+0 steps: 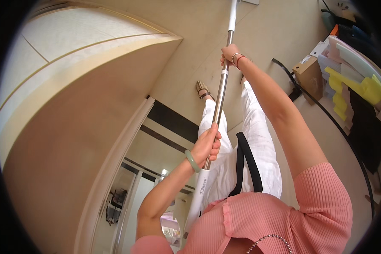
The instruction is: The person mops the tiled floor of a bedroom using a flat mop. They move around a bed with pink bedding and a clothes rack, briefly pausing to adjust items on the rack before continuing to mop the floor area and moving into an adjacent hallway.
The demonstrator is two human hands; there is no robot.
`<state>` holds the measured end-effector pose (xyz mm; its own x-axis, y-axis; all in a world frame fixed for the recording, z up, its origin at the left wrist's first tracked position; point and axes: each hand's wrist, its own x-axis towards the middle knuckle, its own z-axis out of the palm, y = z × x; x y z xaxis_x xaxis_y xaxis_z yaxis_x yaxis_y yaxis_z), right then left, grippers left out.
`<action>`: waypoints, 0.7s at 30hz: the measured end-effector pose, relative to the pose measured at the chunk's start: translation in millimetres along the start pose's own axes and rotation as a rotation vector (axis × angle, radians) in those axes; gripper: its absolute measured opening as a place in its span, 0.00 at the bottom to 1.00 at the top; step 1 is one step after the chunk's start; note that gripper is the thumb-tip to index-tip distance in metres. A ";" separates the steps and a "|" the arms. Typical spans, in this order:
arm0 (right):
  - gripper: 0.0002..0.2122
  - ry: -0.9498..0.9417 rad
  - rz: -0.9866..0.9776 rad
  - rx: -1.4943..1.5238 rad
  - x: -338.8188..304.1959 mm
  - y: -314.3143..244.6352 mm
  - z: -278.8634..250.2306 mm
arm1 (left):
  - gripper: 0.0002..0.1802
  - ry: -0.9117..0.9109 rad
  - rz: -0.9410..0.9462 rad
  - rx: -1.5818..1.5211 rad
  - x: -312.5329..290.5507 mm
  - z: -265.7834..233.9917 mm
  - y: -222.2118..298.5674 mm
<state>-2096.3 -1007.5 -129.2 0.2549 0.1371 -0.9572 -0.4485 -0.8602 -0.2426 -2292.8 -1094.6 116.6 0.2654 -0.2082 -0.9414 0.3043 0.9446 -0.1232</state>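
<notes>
We grip the mop pole with both fists closed: left hand near six o'clock, right hand toward twelve. Its head sits out of view; floor progress we cannot judge.

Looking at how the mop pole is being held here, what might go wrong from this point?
The black cable runs across the floor near the right foot, so a step sideways might catch it. The mop pole extends beyond the top edge, its head unseen, and could bump the cardboard box. Left hand and right hand grip it far apart.
</notes>
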 end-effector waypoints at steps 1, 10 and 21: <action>0.06 0.012 -0.025 -0.007 -3.6 2.8 1.9 | 0.24 0.004 -0.006 -0.013 -3.5 -3.3 -4.3; 0.10 -0.152 -0.035 -0.057 -131.0 184.4 51.2 | 0.25 0.139 -0.293 -0.059 -117.5 -49.3 -150.5; 0.12 -0.185 0.013 -0.077 -171.1 169.5 62.4 | 0.26 0.180 -0.316 -0.004 -143.0 -55.1 -134.9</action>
<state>-2269.4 -1146.1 -16.4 0.0848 0.2074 -0.9746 -0.3821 -0.8966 -0.2240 -2422.2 -1178.3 250.5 -0.0069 -0.4421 -0.8969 0.3419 0.8419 -0.4176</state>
